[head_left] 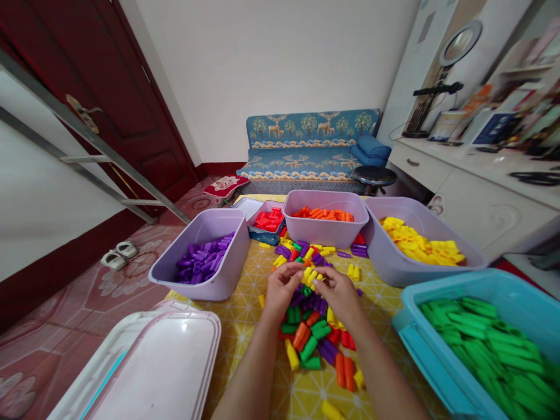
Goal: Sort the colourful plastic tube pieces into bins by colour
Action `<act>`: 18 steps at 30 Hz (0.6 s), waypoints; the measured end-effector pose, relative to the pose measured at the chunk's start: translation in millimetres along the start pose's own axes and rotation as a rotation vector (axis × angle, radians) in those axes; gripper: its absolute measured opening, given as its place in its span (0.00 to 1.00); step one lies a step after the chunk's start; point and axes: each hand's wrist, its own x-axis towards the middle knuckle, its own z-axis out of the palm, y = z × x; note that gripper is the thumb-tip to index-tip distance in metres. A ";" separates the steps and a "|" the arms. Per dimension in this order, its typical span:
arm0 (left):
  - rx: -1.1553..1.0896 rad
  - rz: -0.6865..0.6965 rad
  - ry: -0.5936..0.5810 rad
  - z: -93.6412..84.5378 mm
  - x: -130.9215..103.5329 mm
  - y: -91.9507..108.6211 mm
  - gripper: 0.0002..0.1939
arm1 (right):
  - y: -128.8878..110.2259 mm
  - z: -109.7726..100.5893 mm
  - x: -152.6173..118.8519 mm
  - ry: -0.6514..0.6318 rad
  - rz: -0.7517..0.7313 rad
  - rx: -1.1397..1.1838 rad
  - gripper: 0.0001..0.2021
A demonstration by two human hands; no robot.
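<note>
Over the middle of the table, my left hand and my right hand face each other, fingers closed on a small group of yellow plastic tubes lying side by side. Beneath and around them spreads a mixed pile of short plastic tubes, with purple tubes, green tubes, orange tubes and yellow tubes. Some of the pile is hidden by my hands and forearms. A pair of yellow tubes lies just right of my right hand.
Around the pile stand a lilac bin of purple tubes, a small box of red tubes, a lilac bin of orange tubes, a lilac bin of yellow tubes and a turquoise bin of green tubes. Stacked lids lie front left.
</note>
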 end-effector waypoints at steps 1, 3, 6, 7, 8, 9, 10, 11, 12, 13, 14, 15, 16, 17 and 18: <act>0.021 -0.010 0.025 -0.4 -0.5 0.4 0.14 | 0.2 -1.1 0.0 -0.012 0.001 -0.009 0.14; 0.054 -0.010 0.085 -1.8 -0.6 0.1 0.15 | -0.1 -5.1 -0.2 -0.041 -0.010 -0.047 0.12; 0.070 0.029 0.159 -4.7 1.0 -2.4 0.15 | -4.1 -15.3 -1.1 -0.118 -0.023 -0.134 0.10; 0.070 0.038 0.179 -5.6 1.6 -3.2 0.15 | -6.9 -19.2 -1.4 -0.130 -0.017 -0.140 0.10; 0.072 0.043 0.198 -6.3 2.0 -3.8 0.15 | -10.5 -23.0 -1.5 -0.110 -0.006 -0.112 0.09; 0.076 0.046 0.217 -6.8 2.3 -4.1 0.15 | -15.0 -26.6 -1.5 -0.044 -0.002 -0.040 0.09; 0.083 0.046 0.230 -7.1 2.3 -4.2 0.14 | -20.3 -29.7 -1.3 0.076 -0.014 0.078 0.11; 0.089 0.048 0.239 -7.1 2.1 -4.0 0.14 | -25.8 -32.3 -0.9 0.231 -0.047 0.231 0.12; 0.097 0.049 0.243 -6.8 1.8 -3.6 0.14 | -31.1 -34.3 -0.5 0.392 -0.095 0.402 0.14; 0.105 0.050 0.242 -6.4 1.5 -3.3 0.14 | -35.6 -35.6 -0.2 0.529 -0.149 0.565 0.15; 0.112 0.049 0.238 -6.0 1.2 -2.9 0.14 | -38.8 -36.2 0.1 0.623 -0.194 0.701 0.16; 0.118 0.047 0.235 -5.7 1.0 -2.7 0.14 | -40.3 -36.0 0.1 0.669 -0.217 0.796 0.16; 0.123 0.047 0.229 -5.5 1.0 -2.7 0.14 | -39.8 -35.3 -0.2 0.672 -0.211 0.845 0.15; 0.128 0.050 0.223 -5.6 1.2 -2.9 0.13 | -37.7 -34.1 -0.7 0.642 -0.177 0.847 0.15; 0.134 0.053 0.215 -5.9 1.5 -3.3 0.13 | -34.1 -32.6 -1.3 0.592 -0.126 0.809 0.15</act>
